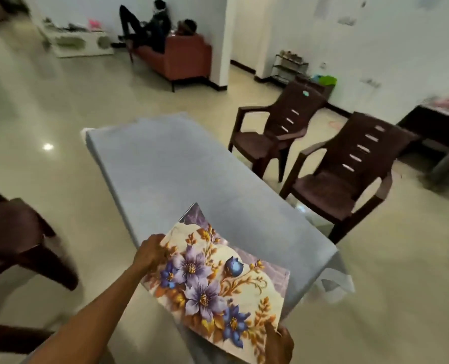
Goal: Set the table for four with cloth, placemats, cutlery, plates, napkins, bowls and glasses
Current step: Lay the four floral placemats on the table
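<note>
Holding floral placemat over the near end of the table, above the blue cloth. Its long axis runs from far-left to near-right, flower face up. No readable writing. My left hand grips the left edge; my right hand pinches the near-right corner, thumb on top.

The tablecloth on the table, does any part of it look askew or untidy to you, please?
Mostly smooth, but the blue-grey tablecloth bunches and hangs unevenly at the near right corner. At the far left corner, a bit of white shows beyond its edge.
</note>
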